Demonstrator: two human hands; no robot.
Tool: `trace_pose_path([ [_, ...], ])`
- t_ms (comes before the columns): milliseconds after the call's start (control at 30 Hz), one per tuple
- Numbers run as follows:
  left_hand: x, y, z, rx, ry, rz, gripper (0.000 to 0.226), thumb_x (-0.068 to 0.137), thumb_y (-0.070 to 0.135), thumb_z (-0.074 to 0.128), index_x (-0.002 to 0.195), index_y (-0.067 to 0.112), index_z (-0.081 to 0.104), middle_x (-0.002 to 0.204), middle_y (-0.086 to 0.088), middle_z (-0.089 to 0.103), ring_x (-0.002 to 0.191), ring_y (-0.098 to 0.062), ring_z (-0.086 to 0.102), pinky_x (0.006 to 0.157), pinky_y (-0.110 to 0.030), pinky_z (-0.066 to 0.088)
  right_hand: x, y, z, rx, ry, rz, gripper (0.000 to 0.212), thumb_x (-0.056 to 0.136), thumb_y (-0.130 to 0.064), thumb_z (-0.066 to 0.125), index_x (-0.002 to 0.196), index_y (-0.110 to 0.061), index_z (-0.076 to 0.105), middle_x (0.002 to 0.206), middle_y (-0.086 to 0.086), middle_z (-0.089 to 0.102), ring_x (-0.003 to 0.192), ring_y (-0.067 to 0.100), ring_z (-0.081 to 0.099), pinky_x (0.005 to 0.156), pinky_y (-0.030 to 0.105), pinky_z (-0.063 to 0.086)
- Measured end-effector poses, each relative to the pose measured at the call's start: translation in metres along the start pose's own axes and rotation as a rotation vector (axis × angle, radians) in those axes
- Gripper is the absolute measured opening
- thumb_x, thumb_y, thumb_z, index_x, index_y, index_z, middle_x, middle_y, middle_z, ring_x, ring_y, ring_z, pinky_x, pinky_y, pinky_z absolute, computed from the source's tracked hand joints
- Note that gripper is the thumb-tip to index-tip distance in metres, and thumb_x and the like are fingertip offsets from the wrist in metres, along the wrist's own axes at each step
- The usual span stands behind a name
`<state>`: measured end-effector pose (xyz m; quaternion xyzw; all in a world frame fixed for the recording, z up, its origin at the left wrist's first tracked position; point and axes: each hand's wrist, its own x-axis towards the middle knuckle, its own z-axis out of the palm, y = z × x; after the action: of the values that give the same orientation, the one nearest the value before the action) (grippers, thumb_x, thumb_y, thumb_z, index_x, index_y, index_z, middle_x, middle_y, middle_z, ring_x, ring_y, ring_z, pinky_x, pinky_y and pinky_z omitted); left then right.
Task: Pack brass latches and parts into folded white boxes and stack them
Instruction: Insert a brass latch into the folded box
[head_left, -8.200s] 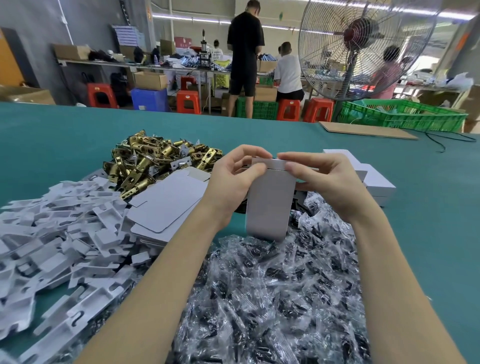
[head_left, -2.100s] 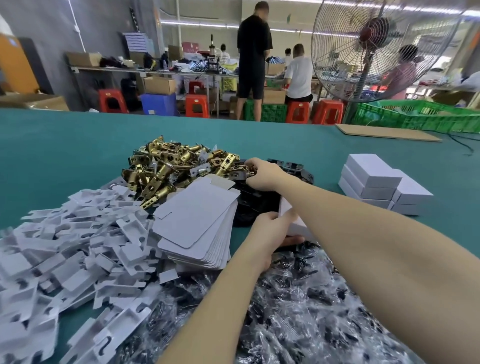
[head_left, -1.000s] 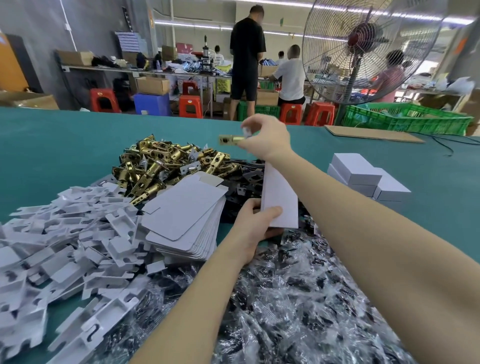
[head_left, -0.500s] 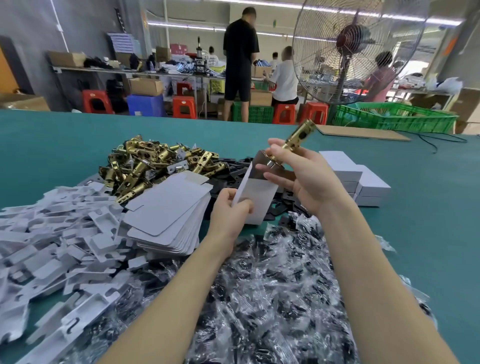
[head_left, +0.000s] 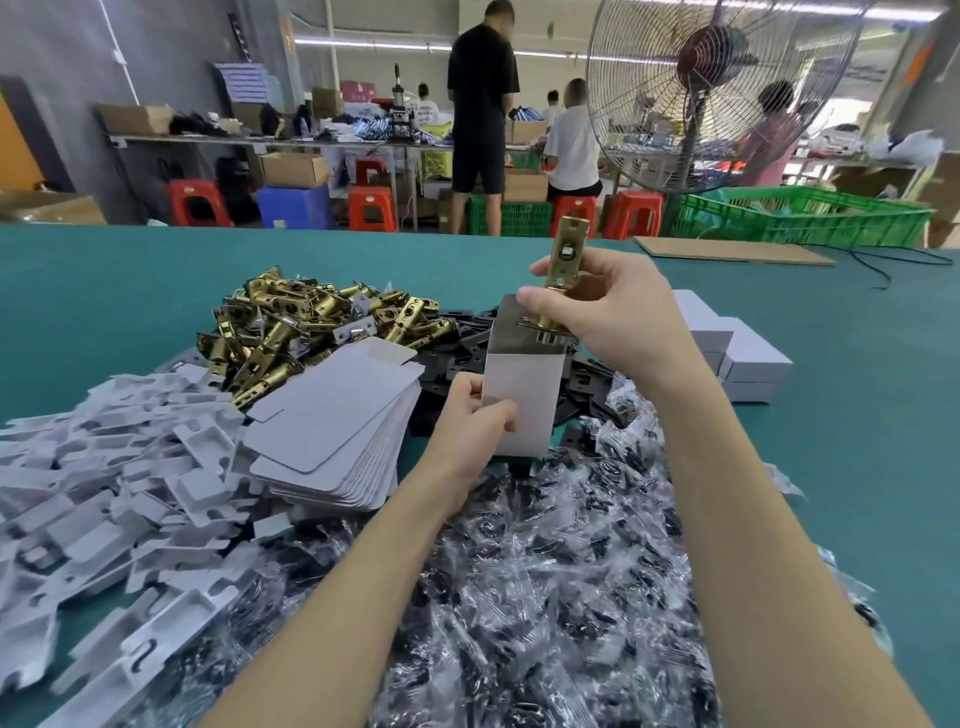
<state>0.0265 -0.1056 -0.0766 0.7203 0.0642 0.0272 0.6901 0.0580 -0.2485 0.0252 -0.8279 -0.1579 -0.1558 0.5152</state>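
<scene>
Latch (head_left: 565, 270) now stands nearly upright over the box mouth; 0.5 s ago it tilted to the right. Right hand (head_left: 610, 317) pinches the brass latch with curled fingers, its lower plate end just entering the open top of the white box (head_left: 522, 395). Left hand (head_left: 470, 423) grips that box at its lower left edge, thumb across the front face, holding it upright above the bench (head_left: 104, 291). Pile of brass latches (head_left: 311, 317) lies far left of the box, black plates (head_left: 462, 338) just behind it. Stack of flat box blanks (head_left: 337, 431) sits just left of the left hand, white inserts (head_left: 104, 467) heaped further left. Bagged parts (head_left: 545, 571) cover the near bench under both forearms. Finished boxes (head_left: 748, 358) are stacked to the right, behind the right wrist.
</scene>
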Motion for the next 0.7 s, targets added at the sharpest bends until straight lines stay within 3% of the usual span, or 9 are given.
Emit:
trace_pose_path([
  [333, 0.001, -0.002, -0.001, 0.025, -0.052, -0.011, 0.033, 0.084, 0.0, 0.056, 0.112, 0.016, 0.052, 0.099, -0.001, 0.062, 0.089, -0.012, 0.057, 0.072, -0.03, 0.042, -0.002, -0.003, 0.002, -0.102, 0.04, -0.02, 0.032, 0.071, -0.047, 0.088, 0.092, -0.027, 0.076, 0.077, -0.006, 0.075, 0.072, 0.008, 0.069, 0.069, 0.02, 0.053],
  [433, 0.001, -0.002, -0.001, 0.021, -0.053, -0.012, 0.035, 0.082, 0.003, 0.059, 0.113, 0.016, 0.051, 0.102, -0.002, 0.063, 0.089, -0.014, 0.058, 0.073, -0.031, 0.044, -0.003, -0.006, 0.004, -0.135, 0.037, -0.052, 0.027, 0.076, -0.038, 0.087, 0.095, -0.024, 0.074, 0.083, -0.009, 0.074, 0.077, 0.006, 0.069, 0.068, 0.011, 0.049],
  [567, 0.0, -0.001, 0.001, 0.021, -0.054, -0.027, 0.047, 0.065, 0.018, 0.061, 0.111, 0.022, 0.052, 0.109, -0.004, 0.064, 0.091, -0.017, 0.059, 0.078, -0.034, 0.048, -0.003, -0.008, 0.004, -0.16, -0.011, -0.046, 0.022, 0.079, -0.029, 0.085, 0.097, -0.022, 0.075, 0.09, -0.01, 0.073, 0.08, -0.008, 0.062, 0.062, 0.0, 0.041],
  [633, 0.001, -0.003, 0.001, 0.021, -0.05, -0.015, 0.04, 0.073, 0.014, 0.063, 0.109, 0.026, 0.052, 0.108, -0.002, 0.063, 0.091, -0.015, 0.059, 0.078, -0.033, 0.048, -0.002, -0.01, 0.002, -0.15, -0.021, -0.02, 0.026, 0.077, -0.026, 0.086, 0.1, -0.023, 0.074, 0.089, -0.008, 0.073, 0.079, -0.005, 0.063, 0.061, 0.001, 0.042],
  [700, 0.003, -0.006, 0.0, 0.019, -0.039, -0.002, 0.038, 0.081, 0.006, 0.062, 0.107, 0.031, 0.05, 0.107, 0.0, 0.062, 0.091, -0.013, 0.058, 0.075, -0.031, 0.047, -0.001, -0.011, -0.002, -0.106, -0.027, 0.011, 0.036, 0.074, -0.02, 0.087, 0.106, -0.025, 0.072, 0.095, -0.003, 0.074, 0.087, 0.008, 0.07, 0.074, 0.012, 0.053],
])
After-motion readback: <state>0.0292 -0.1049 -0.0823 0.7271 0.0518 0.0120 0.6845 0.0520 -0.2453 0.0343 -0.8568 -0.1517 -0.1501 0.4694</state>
